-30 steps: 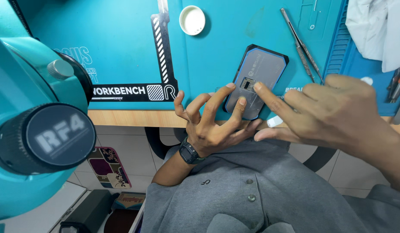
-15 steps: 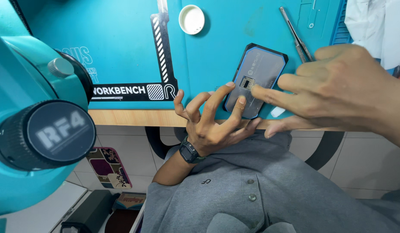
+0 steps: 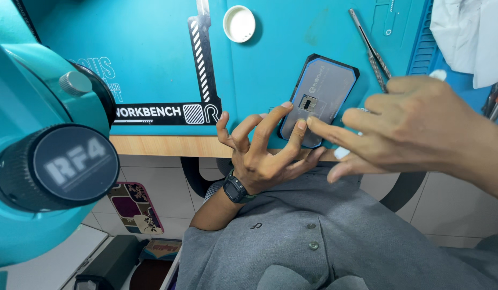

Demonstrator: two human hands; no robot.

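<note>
Pinning phone: left hand (image 3: 260, 156), fingers spread, tips on phone (image 3: 319, 99)
Right hand (image 3: 415, 129): forefinger on phone's lower edge, fingers apart
Phone: 1 o'clock from left hand, on table (image 3: 152, 64)

Grey shirt (image 3: 335, 236) with small round buttons down the front and a tiny dark mark on the chest. Black watch (image 3: 237, 188) on left wrist, probably a digital one. Forearms bare.
</note>
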